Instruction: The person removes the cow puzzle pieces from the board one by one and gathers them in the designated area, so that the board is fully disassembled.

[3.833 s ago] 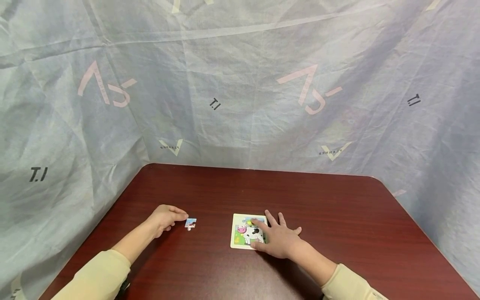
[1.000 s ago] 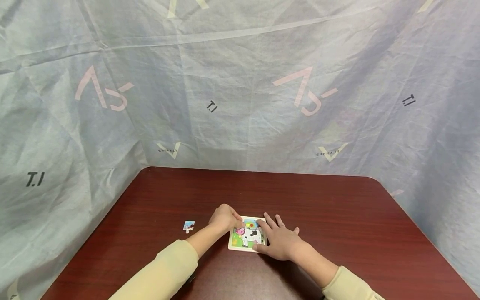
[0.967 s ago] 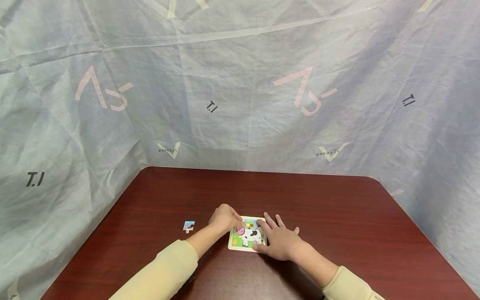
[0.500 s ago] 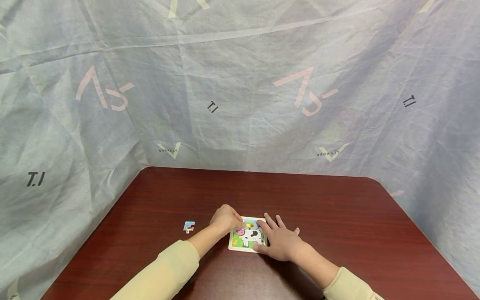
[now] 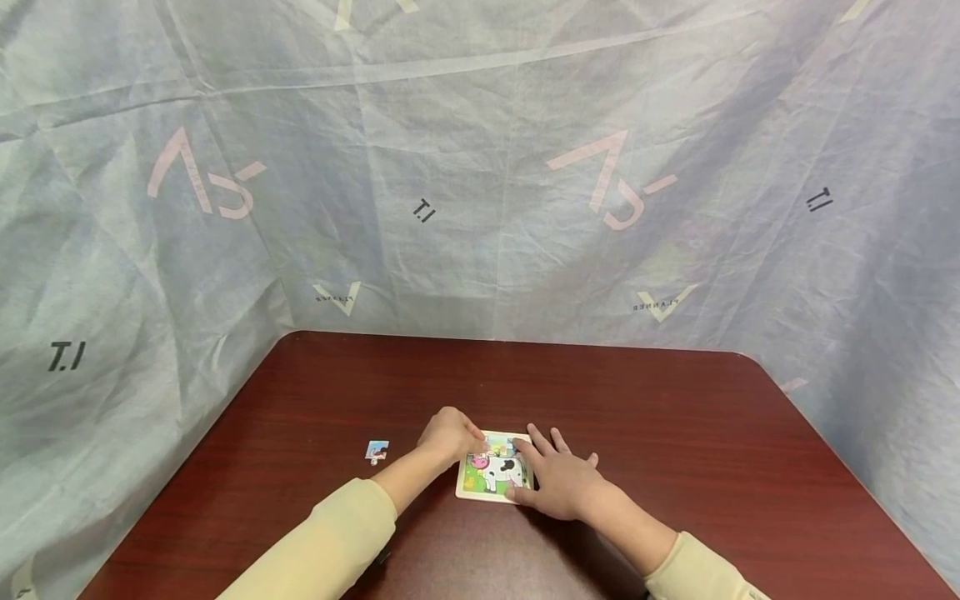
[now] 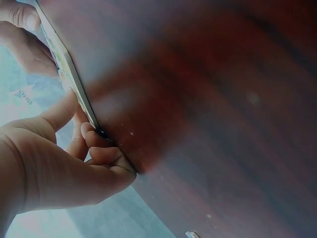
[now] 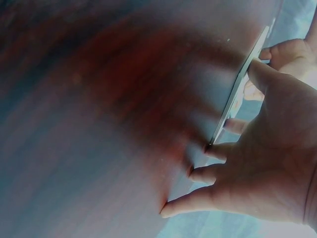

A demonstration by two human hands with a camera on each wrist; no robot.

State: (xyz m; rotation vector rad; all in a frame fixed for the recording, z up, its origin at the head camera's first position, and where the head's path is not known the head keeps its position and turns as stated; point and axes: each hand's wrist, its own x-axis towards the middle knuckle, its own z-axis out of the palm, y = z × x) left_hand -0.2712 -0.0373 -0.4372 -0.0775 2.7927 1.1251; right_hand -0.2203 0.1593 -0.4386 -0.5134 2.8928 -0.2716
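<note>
A square cow puzzle (image 5: 495,473) in a pale frame (image 5: 483,499) lies flat on the table. My left hand (image 5: 447,437) reaches to its upper left corner, where thumb and forefinger pinch a puzzle piece largely hidden by the fingers. In the left wrist view, the left thumb (image 6: 67,109) meets the board's top and the other fingers curl beside its edge. My right hand (image 5: 558,479) lies with fingers spread across the puzzle's right side, thumb at the lower edge. The right wrist view shows its outer fingertips (image 7: 166,210) on the table. Left of the puzzle lies a loose puzzle piece (image 5: 377,451), mostly light blue.
The dark red-brown table (image 5: 637,400) extends beyond both hands. A grey printed cloth (image 5: 480,167) hangs behind it and along the sides. Pale yellow sleeves (image 5: 322,533) cover both forearms.
Since the oldest frame, my left hand has moved right from beside the loose piece to the puzzle's upper left corner. Colour in the puzzle's upper part has shifted slightly. My right hand stays in place.
</note>
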